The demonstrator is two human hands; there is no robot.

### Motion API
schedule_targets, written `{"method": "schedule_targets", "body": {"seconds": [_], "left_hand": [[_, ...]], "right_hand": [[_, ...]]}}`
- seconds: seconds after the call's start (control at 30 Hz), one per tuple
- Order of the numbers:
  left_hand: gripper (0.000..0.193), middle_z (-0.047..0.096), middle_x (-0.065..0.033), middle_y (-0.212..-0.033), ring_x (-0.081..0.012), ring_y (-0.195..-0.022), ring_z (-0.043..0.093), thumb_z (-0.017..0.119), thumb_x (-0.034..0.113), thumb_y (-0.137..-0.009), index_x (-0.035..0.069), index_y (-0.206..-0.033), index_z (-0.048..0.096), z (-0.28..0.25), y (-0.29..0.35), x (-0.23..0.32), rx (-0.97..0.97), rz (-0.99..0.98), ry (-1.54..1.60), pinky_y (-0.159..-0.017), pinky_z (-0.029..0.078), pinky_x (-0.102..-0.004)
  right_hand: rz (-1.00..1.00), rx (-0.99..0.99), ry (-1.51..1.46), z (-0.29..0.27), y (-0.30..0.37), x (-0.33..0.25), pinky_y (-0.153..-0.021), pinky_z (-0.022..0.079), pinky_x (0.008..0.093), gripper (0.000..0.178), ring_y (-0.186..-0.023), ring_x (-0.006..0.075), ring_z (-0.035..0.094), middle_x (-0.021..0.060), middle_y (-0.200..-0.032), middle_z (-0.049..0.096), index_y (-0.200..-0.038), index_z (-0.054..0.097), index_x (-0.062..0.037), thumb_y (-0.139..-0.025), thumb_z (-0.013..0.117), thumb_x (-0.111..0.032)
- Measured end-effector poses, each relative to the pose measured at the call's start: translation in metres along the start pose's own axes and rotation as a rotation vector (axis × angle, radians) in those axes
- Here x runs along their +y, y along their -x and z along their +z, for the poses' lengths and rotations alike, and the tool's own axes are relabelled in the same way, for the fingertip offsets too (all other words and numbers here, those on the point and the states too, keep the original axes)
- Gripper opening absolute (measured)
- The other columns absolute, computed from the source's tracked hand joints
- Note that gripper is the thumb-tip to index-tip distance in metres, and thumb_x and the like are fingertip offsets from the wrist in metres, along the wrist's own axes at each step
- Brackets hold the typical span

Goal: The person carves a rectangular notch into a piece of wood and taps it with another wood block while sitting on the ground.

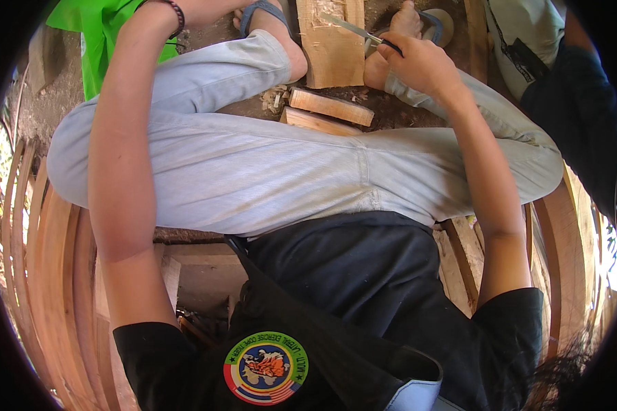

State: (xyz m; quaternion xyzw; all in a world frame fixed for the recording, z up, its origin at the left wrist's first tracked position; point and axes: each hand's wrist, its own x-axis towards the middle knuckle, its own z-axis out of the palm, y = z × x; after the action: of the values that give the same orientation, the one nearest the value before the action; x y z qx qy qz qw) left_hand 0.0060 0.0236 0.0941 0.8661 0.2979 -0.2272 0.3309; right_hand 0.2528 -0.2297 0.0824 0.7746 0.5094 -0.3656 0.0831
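1. Between the person's feet, at the top middle of the head view, a wooden block (334, 41) stands on the ground, pale and rough on its face.
2. Right hand (418, 61): grip closed around the dark handle of a knife (355, 30). The blade runs up and to the left from the fist and lies across the upper face of the wooden block.
3. Left hand: out of view past the top edge. Only the left forearm (127, 130) shows, reaching up over the left knee, with a dark bead bracelet (178, 17) at the wrist. Cannot tell whether this grip is wide, narrow or holding anything.
4. Posture: seated, knees spread, light grey trousers (253, 171), dark shirt with a round coloured patch (266, 368) low on the chest.
5. Feet: both in sandals. The left foot (277, 34) sits just beside the left edge of the block; the right foot (397, 34) sits just beside its right edge, under the knife hand.
6. Ground below the block: two shorter wood pieces (329, 113) lie side by side, tilted, near the block but apart from it. A few pale wood chips (274, 99) lie just left of them.
7. Left margin: curved wooden strips (48, 274) stacked close together, bending along the rim of the view.
8. Right margin: more curved strips (562, 253) beside the right arm.
9. Top left: green cloth (92, 41) behind the left forearm.
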Motion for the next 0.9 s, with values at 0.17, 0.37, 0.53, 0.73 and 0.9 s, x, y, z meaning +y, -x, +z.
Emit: {"method": "schedule_targets", "body": {"seconds": [0.17,0.37,0.53,0.73,0.9], "left_hand": [[0.042,0.072,-0.0236,-0.108,-0.0404,-0.103,0.068,0.063,0.043,-0.096,0.004,-0.11,0.069,0.0,-0.004,0.007,-0.028,-0.038,-0.051,-0.089,0.054,-0.0466],[0.041,0.072,-0.0241,-0.106,-0.0407,-0.1,0.068,0.064,0.041,-0.095,0.002,-0.109,0.068,0.001,-0.008,0.013,-0.016,0.03,0.026,-0.087,0.054,-0.0459],[0.039,0.072,-0.0231,-0.104,-0.0397,-0.098,0.069,0.065,0.039,-0.095,0.003,-0.107,0.068,-0.003,-0.007,0.019,-0.007,0.031,-0.058,-0.084,0.054,-0.0454],[0.038,0.072,-0.0233,-0.105,-0.0402,-0.099,0.069,0.066,0.037,-0.094,0.002,-0.108,0.068,0.003,0.0,0.017,0.009,0.099,-0.025,-0.085,0.055,-0.0457],[0.042,0.071,-0.0251,-0.106,-0.0422,-0.101,0.068,0.064,0.04,-0.094,0.001,-0.109,0.068,0.009,-0.006,0.013,-0.02,0.079,-0.095,-0.088,0.054,-0.0478]], "right_hand": [[-0.04,0.074,0.161,0.0,0.01,-0.005,-0.079,0.058,0.0507,0.033,-0.091,0.0399,0.073,0.0172,-0.098,0.076,-0.12,0.072,-0.0211,-0.098,0.058,-0.042],[0.001,-0.046,0.347,0.0,0.013,-0.026,-0.071,0.059,0.0511,0.034,-0.09,0.039,0.073,0.0205,-0.095,0.074,-0.117,0.071,-0.0143,-0.099,0.056,-0.04],[0.279,-0.319,-0.591,0.042,-0.001,-0.006,-0.047,0.05,0.0373,0.039,-0.057,0.02,0.062,0.008,-0.068,0.059,-0.121,0.066,-0.014,-0.107,0.044,-0.043],[0.556,-0.745,-1.318,0.023,0.0,-0.015,-0.04,0.035,0.0247,0.049,-0.048,0.006,0.042,-0.005,-0.063,0.042,-0.129,0.058,-0.0105,-0.111,0.033,-0.049],[0.142,-0.231,-0.504,0.051,0.0,0.012,-0.055,0.052,0.0396,0.043,-0.06,0.0245,0.062,0.0079,-0.07,0.062,-0.121,0.065,-0.0122,-0.108,0.045,-0.048]]}}
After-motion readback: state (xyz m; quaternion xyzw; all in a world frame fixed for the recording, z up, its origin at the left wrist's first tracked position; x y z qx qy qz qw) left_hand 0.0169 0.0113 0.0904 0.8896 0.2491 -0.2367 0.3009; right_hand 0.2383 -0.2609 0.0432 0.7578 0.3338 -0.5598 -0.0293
